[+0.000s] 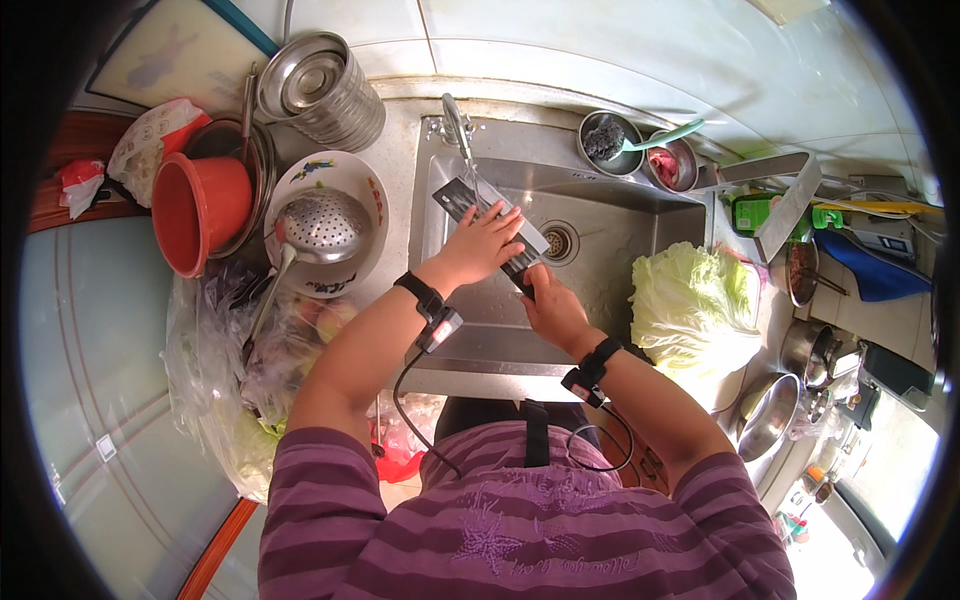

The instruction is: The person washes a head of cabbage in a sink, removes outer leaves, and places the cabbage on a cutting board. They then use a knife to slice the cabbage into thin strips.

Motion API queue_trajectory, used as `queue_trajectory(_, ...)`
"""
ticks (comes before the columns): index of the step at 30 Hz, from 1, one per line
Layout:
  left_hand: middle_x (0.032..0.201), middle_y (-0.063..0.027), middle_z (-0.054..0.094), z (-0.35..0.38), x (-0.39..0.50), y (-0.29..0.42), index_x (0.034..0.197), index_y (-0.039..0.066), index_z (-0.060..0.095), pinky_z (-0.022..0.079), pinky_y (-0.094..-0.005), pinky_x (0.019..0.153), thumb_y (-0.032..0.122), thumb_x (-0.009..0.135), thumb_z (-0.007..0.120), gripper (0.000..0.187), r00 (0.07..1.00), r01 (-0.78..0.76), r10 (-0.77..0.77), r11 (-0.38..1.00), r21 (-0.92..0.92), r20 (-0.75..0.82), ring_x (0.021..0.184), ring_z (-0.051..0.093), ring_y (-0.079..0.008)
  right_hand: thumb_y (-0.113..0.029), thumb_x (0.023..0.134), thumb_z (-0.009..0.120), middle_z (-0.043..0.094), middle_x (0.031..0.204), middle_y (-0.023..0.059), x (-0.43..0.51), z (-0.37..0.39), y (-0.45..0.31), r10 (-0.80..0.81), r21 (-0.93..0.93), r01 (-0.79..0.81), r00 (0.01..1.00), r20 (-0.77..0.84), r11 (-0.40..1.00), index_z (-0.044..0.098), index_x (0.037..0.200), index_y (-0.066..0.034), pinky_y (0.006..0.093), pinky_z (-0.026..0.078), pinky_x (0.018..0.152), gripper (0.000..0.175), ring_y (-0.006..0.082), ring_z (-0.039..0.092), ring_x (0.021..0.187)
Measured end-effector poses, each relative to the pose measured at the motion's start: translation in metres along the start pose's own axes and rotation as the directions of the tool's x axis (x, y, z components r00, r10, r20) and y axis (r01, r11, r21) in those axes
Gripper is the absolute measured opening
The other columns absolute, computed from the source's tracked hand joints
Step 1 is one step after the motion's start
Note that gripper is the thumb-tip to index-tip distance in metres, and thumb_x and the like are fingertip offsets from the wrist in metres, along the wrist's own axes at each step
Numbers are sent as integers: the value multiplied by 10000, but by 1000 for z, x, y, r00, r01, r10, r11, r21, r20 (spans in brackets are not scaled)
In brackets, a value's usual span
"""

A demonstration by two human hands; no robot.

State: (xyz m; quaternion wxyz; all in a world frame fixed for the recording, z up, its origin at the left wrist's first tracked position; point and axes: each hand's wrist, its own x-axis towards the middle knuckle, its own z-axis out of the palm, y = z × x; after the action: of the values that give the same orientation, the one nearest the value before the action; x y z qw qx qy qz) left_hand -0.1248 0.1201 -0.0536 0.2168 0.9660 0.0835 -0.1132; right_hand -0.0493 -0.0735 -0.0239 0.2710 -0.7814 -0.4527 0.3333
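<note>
A kitchen cleaver [456,199] with a dark blade face and a pale silver edge slants over the stainless steel sink [600,217]. My right hand [556,306] is closed around its black handle. Flat on the blade lies my left hand [480,244], palm down with the fingers spread, hiding the blade's middle. Directly above the blade is the tap [454,124], and a thin stream of water appears to fall onto the metal. The drain strainer [558,242] shows just right of the cleaver.
To the right a Chinese cabbage [694,307] rests on the counter. Small metal bowls [637,161] stand behind the sink. On the left are a white bowl [375,247] with a perforated skimmer [326,225], a red plastic pot [191,206], stacked steel pans [356,112] and plastic bags [206,360].
</note>
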Motion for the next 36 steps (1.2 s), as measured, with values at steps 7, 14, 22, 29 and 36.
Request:
queue_trajectory(7, 1567, -27, 298, 1, -4, 3, 1484, 150, 350, 198, -540, 1149, 420, 1027, 336, 532, 995, -96, 95, 987, 126, 15, 1466, 215, -200, -30, 810, 645, 532, 1011, 162, 3, 7, 4, -7, 53, 9, 999, -46, 999, 421, 1022, -65, 477, 493, 746, 310, 417, 575, 893)
queue_trajectory(14, 1573, -60, 282, 1, -9, 15, 1480, 89, 340, 193, -502, 1170, 453, 1012, 362, 592, 978, -197, 194, 979, 49, 73, 1468, 216, -191, -28, 806, 645, 528, 969, 162, -9, 12, 10, -61, 100, 71, 994, -94, 993, 434, 981, -64, 491, 479, 698, 277, 422, 572, 851)
queue_trajectory(22, 1582, -99, 249, -1, 6, -26, 1501, 51, 263, 176, -525, 1169, 492, 997, 374, 679, 985, 173, -171, 975, 138, -32, 1468, 211, -249, -38, 815, 630, 531, 968, 162, -35, -6, 15, -34, 40, 35, 999, -38, 999, 439, 986, -73, 484, 486, 689, 259, 427, 573, 829)
queue_trajectory(29, 1501, -87, 405, 0, -13, 14, 1376, 113, 493, 234, -492, 1154, 309, 978, 519, 445, 994, -109, 105, 977, -186, -27, 1432, 297, -274, -54, 841, 654, 605, 945, 147, -18, -9, 21, 51, 297, -17, 993, -108, 955, 472, 1131, -55, 408, 510, 693, 343, 312, 628, 803)
queue_trajectory(36, 1525, -168, 341, 21, -24, -14, 1450, 53, 386, 253, -424, 1156, 236, 967, 537, 539, 911, 50, -276, 812, -582, -307, 1417, 315, -328, -62, 920, 558, 605, 932, 63, -3, -46, 29, 124, 852, -428, 903, 410, 301, 434, 1359, 3, 238, 479, 676, 460, 113, 569, 734)
